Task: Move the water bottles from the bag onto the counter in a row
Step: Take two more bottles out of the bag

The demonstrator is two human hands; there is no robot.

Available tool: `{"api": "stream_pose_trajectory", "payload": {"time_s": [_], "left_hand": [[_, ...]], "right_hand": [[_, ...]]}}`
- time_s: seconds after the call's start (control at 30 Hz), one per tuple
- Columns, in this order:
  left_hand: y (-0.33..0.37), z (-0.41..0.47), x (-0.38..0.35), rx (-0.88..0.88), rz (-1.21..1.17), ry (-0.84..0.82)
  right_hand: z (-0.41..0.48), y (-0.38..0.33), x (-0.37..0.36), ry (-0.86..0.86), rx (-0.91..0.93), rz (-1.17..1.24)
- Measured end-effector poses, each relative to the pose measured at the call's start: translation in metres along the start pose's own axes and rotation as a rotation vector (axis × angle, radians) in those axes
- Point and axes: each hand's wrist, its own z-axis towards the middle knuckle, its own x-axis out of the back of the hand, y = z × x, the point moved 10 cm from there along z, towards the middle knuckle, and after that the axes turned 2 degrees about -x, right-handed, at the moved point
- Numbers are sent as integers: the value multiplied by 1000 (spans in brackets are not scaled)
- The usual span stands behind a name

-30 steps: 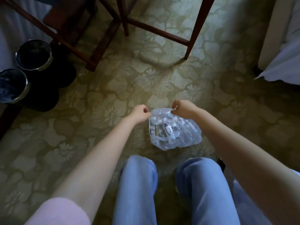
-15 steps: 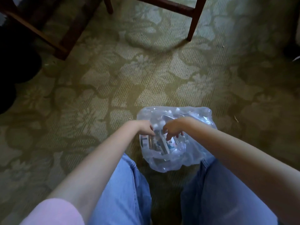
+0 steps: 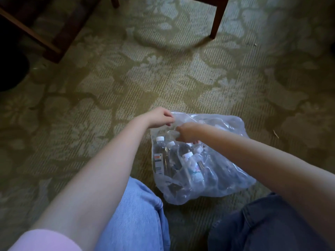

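Now the bag (image 3: 226, 171), held up a second ago, sits on the floor (image 3: 126, 78) by the knees (image 3: 143, 205), left hand (image 3: 159, 117) pinching its rim open, right hand (image 3: 186, 134) dipping in curled, grip unclear, over the water bottles (image 3: 163, 156) still inside, so unloading can begin.

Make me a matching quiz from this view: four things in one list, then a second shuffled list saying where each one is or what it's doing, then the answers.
1. left hand
2. right hand
3. water bottles
4. chair leg

A. stands on the carpet at the top of the view
B. lie inside the clear bag
C. pinches the bag's upper edge
D. reaches down at the bag's opening

Pairs: 1-C, 2-D, 3-B, 4-A
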Motion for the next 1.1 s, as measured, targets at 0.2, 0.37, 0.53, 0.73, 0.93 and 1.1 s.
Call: {"api": "stream_pose_trajectory", "payload": {"time_s": [0.2,0.37,0.53,0.73,0.93,1.1], "left_hand": [[-18,-8,11,60,-207,-52],[-23,-14,19,85,-279,-25],[-22,-21,22,153,-244,-40],[4,-30,71,-43,-414,363],[48,-76,113,-410,-272,778],[76,-61,78,-410,113,579]], "right_hand": [[17,-15,-33,-70,-15,-156],[-12,-40,-25,-76,217,-6],[-49,-41,27,130,292,-30],[-94,-8,137,519,297,453],[-107,38,172,905,105,1197],[-105,43,166,966,-103,1312]]}}
